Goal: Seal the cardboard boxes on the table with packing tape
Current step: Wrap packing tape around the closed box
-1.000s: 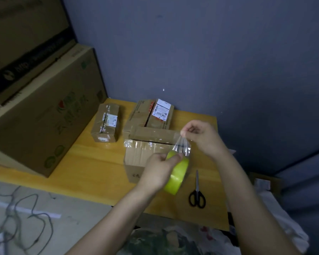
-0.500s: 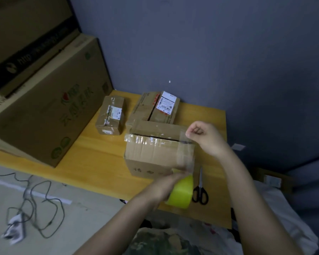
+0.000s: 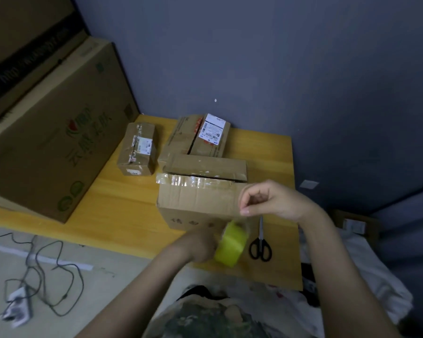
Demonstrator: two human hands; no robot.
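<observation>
Box (image 3: 198,201) sits before labelled parcel (image 3: 210,140); scissors (image 3: 260,245) lie beside yellow tape roll (image 3: 230,245)

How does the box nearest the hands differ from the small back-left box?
The near box is bigger than the small box. The near box's far flap sits raised; the small box is shut. The small box bears a white label; the near box's top shows none. Both are brown cardboard.

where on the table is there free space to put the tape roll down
Widest bare patch: the table between the big carton and the box being taped. A smaller one is the back right corner, right of the labelled box. Crowded: front right, with the left hand, right hand, tape roll and scissors close together.
</observation>
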